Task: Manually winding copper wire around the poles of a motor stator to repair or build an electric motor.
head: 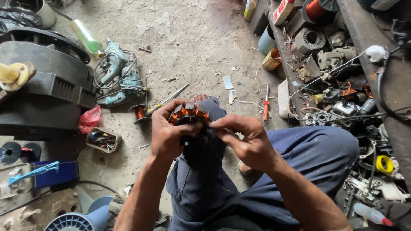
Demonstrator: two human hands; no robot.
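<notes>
In the head view, the person is sitting low over a concrete floor (192, 38), knees in blue trousers (299, 158) filling the lower frame. Both hands are meeting at the centre, holding a stator (189, 114), a dark ring wound with copper coils. The left hand (167, 132) is wrapping around the stator's left side, fingers curling over its top edge and gripping it. The right hand (244, 139) is coming in from the right, its thumb and fingertips pinching at the stator's right rim near the coils. The stator is sitting between the two hands, just above the knee, its copper coils showing above the fingers.

On the floor to the left, two teal drills (117, 75) are lying tangled in their cords, with a wire spool (138, 113) just beside them. A red-handled screwdriver (266, 105) is lying to the right of the hands. Along the right edge, a shelf (376, 38) is carrying motor parts and wiring.
</notes>
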